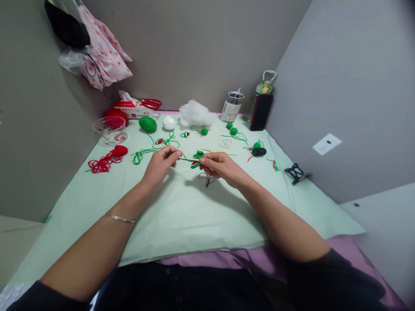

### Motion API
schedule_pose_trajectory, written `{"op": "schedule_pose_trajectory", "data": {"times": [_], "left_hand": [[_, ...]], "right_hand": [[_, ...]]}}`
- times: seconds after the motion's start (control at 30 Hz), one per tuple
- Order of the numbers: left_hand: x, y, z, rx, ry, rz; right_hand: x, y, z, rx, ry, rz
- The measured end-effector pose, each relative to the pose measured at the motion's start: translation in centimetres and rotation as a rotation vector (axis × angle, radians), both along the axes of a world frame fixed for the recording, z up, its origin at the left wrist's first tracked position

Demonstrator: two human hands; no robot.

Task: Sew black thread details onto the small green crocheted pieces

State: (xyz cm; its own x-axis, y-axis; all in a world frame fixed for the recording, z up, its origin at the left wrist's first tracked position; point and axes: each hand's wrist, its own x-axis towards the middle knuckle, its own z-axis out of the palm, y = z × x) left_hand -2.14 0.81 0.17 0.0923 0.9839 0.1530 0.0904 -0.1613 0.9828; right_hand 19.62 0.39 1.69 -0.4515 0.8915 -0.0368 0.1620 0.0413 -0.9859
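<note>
My left hand [161,165] is closed in a pinch on a strand of green yarn [189,160]. The strand runs taut across to my right hand [225,167], whose thumb and fingers grip a small green and red crocheted piece [195,165]. Both hands are held above the cloth near the middle of the table. Just behind the right fingertips lies a green crocheted bit [198,154], and past it a yellow-handled crochet hook [218,151]. A thin black cord [207,179] lies below the right hand. The fingers hide part of the crocheted piece.
Red yarn [101,163] lies tangled at the left, near a clear plastic tub [111,132]. Along the back are a green yarn ball [147,124], white stuffing [194,113], a pen cup [232,107] and a phone [261,112]. A black claw clip [298,173] sits at the right edge.
</note>
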Motion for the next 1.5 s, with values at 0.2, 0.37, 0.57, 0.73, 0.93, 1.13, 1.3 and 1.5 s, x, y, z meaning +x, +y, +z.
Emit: {"op": "schedule_pose_trajectory", "data": {"times": [0.2, 0.37, 0.57, 0.73, 0.93, 1.13, 1.3, 1.5], "left_hand": [[0.5, -0.8, 0.5, 0.146, 0.048, -0.065], [1.1, -1.6, 0.8, -0.016, -0.054, -0.334], [1.7, -1.5, -0.1, -0.263, -0.253, -0.381], [1.8, -1.6, 0.1, -0.273, -0.284, -0.348], [1.7, -1.6, 0.1, -0.274, -0.270, -0.361], [1.7, -1.7, -0.1, -0.279, -0.218, -0.376], [1.7, -1.8, 0.3, -0.273, -0.207, -0.371], [1.8, -1.8, 0.2, -0.319, -0.234, -0.383]], "right_hand": [[0.1, 0.1, -0.1, -0.065, 0.050, 0.038], [0.0, 0.1, -0.3, -0.081, 0.065, 0.061], [-0.1, -0.1, -0.1, 0.058, -0.010, 0.030], [0.2, -0.1, 0.3, 0.165, -0.015, -0.115], [-0.2, -0.4, 0.2, 0.240, 0.026, -0.048], [-0.7, -0.4, -0.1, 0.213, 0.027, -0.088], [-0.5, -0.1, 0.3, -0.016, 0.163, -0.139], [-0.4, 0.3, 0.1, -0.161, 0.288, -0.147]]}}
